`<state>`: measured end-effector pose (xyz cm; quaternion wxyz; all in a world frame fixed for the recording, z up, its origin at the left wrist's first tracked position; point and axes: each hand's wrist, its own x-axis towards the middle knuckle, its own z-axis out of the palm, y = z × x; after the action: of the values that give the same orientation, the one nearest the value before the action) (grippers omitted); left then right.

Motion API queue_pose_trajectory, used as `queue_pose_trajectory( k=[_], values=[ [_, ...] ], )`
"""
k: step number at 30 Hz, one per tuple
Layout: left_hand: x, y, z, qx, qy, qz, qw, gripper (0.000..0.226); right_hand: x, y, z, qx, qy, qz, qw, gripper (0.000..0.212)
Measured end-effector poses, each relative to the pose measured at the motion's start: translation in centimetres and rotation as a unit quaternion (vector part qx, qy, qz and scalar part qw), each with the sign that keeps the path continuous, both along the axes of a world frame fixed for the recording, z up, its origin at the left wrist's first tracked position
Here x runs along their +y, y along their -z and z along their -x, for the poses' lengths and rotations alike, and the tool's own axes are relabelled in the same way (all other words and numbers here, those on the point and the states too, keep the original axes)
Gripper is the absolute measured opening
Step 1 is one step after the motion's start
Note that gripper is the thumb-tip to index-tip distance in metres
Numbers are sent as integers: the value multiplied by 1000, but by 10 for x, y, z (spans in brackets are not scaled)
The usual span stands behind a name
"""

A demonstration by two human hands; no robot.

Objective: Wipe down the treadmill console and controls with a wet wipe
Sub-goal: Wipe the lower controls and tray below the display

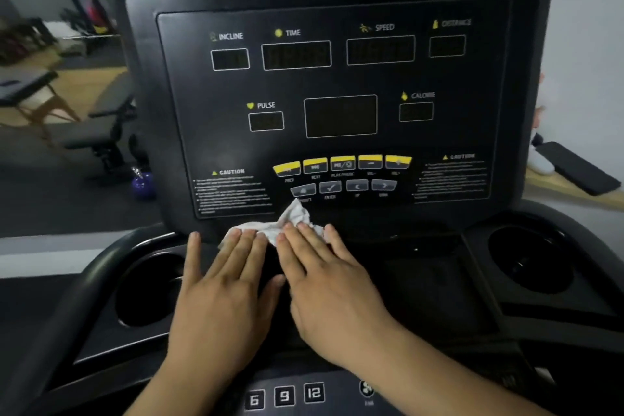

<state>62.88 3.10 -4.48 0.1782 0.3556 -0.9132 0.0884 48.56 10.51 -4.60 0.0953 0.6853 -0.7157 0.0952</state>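
The black treadmill console (pixel 337 84) fills the view, with dark displays labelled incline, time, speed, distance, pulse and calorie. A row of yellow buttons (pixel 341 164) and a row of grey buttons (pixel 342 186) sit near its lower edge. A crumpled white wet wipe (pixel 288 221) lies at the foot of the panel, just under the grey buttons. My left hand (pixel 224 284) and my right hand (pixel 324 280) lie flat side by side on the tray below, fingers spread, with the fingertips of both pressing on the wipe.
Round cup holders sit at the left (pixel 152 287) and right (pixel 530 260) of the tray. Number keys 6, 9, 12 (pixel 285 395) are at the bottom. A weight bench (pixel 98 132) and a purple kettlebell (pixel 143 184) stand on the floor to the left.
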Motion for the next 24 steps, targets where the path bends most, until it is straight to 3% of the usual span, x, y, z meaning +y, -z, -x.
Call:
queue_pose_trajectory(
  k=[12,16,20,24],
  values=[
    [46,-1,103,-17,167,-23,986,59,76,-23,88,16,186,-68,980,61],
    [37,-2,84,-32,132,1,991,48,57,-21,70,18,148,-30,988,49],
    [12,-7,44,0,54,28,998,27,22,-14,20,3,67,10,998,58],
    [-5,-1,0,-28,-5,-3,1000,43,-10,-12,-20,2,13,5,1000,68]
  ],
)
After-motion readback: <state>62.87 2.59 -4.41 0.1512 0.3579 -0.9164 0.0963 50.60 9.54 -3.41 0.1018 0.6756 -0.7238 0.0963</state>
